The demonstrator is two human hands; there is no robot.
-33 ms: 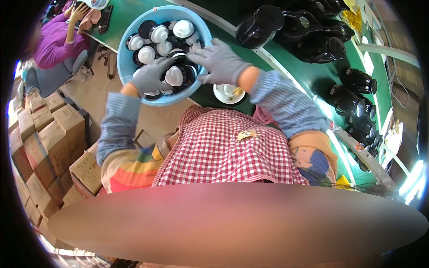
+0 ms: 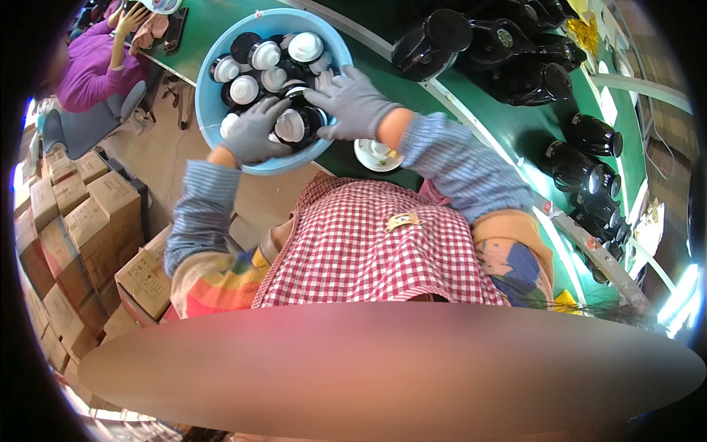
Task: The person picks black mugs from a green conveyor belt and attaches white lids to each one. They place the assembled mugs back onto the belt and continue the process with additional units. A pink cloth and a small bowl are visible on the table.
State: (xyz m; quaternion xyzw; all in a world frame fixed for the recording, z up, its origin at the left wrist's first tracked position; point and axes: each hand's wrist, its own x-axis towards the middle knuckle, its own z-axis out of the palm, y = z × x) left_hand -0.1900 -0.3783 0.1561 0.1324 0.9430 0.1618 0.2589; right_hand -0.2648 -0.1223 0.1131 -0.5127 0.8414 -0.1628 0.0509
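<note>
Both my hands wear grey knit gloves and reach into a light blue plastic tub (image 2: 203,92) of black round caps with white ribbed tops. My left hand (image 2: 255,138) lies over the near left of the pile, with thumb and fingers apart beside a black-and-white cap (image 2: 290,125). On that cap's other side, my right hand (image 2: 357,104) crosses the tub's rim with spread fingers. Whether either hand touches the cap is unclear. Another white-topped cap (image 2: 305,47) sits higher in the pile. A white round piece with a raised middle (image 2: 377,153) lies below my right wrist.
Glossy black jug-like vessels (image 2: 431,44) stand along the green table (image 2: 442,118) on the right, behind a metal rail. Stacked cardboard boxes (image 2: 114,199) fill the left side. A person in a purple top (image 2: 99,74) sits at the far left.
My left hand has shifted slightly right and down. My right hand has moved a little left. The cap between them now shows a broader white face.
</note>
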